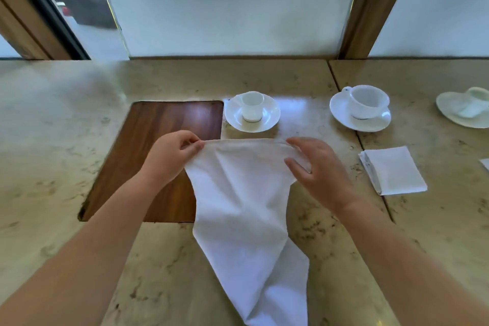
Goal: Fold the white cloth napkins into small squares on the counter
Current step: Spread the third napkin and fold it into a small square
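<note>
Beige marbled stone counter (66, 140), glossy, with inset dark wood panel (164, 127). White napkin (238, 206), soft, creased, hangs over the counter, lower end cut off by frame edge. Left hand (169, 156) pinches its top left corner; right hand (317, 167) grips the top right corner. Folded square napkin (394, 169) lies at right. Far-right saucer (455, 111) blurred.

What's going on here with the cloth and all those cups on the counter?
A person is partway through folding a white cloth napkin. The left hand pinches one top corner and the right hand holds the other, stretching the top edge while the rest trails down toward the camera. A stack of folded napkins already lies to the right on the stone counter. Behind sit white cups on saucers and an inset wooden board.
</note>
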